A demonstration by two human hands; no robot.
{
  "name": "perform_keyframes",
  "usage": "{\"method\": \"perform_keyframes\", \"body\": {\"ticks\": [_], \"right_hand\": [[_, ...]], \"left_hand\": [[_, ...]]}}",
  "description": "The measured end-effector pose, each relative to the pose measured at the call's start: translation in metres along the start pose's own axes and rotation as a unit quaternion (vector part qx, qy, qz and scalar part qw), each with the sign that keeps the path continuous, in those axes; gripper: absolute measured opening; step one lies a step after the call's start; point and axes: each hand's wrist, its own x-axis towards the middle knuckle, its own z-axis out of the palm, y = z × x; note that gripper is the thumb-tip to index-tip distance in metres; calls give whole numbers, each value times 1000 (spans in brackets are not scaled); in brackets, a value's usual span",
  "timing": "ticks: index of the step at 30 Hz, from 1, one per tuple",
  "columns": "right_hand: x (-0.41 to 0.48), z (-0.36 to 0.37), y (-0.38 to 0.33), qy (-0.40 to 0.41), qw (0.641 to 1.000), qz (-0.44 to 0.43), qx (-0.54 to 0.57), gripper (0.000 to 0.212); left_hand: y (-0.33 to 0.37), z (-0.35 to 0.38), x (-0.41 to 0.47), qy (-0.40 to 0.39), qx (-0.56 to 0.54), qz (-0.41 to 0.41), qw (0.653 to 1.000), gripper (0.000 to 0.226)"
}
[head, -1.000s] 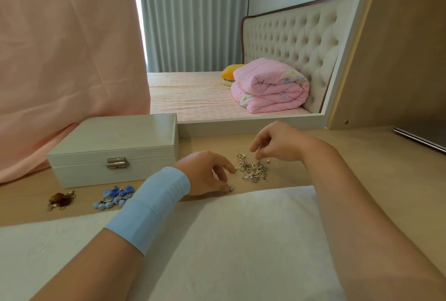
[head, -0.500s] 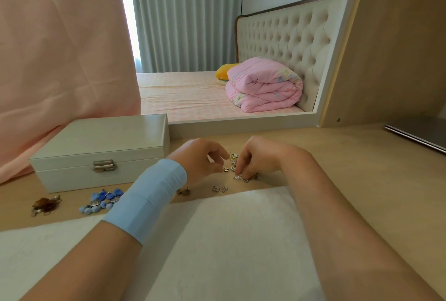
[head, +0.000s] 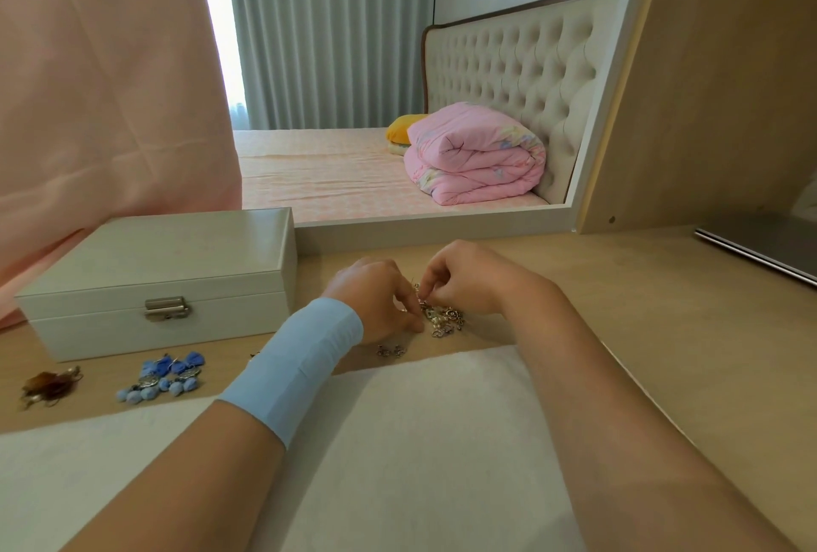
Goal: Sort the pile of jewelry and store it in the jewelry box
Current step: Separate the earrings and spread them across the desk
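Pale wooden desk (head: 672, 312) before me: the jewelry pile (head: 445, 320), a small tangle of silver charms, lies right of the closed white jewelry box (head: 168, 268). My right hand (head: 464, 281) pinches a piece at its top; my left hand (head: 376, 299) curls against it, whether holding anything I cannot tell.

The left hand (head: 376, 299) and right hand (head: 464, 277) are bare. A wide, pale blue band (head: 296, 366) wraps the left wrist, on the left of the scene. It is smooth and matte, with a straight overlapping edge across it, like a wound strip. The right forearm is uncovered along its visible length.
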Motion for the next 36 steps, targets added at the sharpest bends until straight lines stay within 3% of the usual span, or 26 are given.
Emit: {"method": "perform_keyframes", "body": {"ticks": [5,9,15,25,28,36], "right_hand": [[-3,7,-8,12,1000,0,-16,14],[-2,11,-12,-8,997,5,-73,11],[3,14,-12,5,995,-3,-96,12],[1,-9,-11,113,985,-52,118,12],[0,-2,-18,81,988,-54,124,16],[-5,20,-39,-33,998,-53,-6,9]], "left_hand": [[-18,-28,-7,29,-92,-33,995,9],[-29,-34,-12,40,-72,-35,996,5],[-33,-23,-18,-18,-31,-43,998,10],[-41,-20,-22,-59,-68,-44,995,4],[-40,-20,-25,-50,-71,-37,996,8],[-41,-25,-30,-66,-24,-39,997,6]]}}
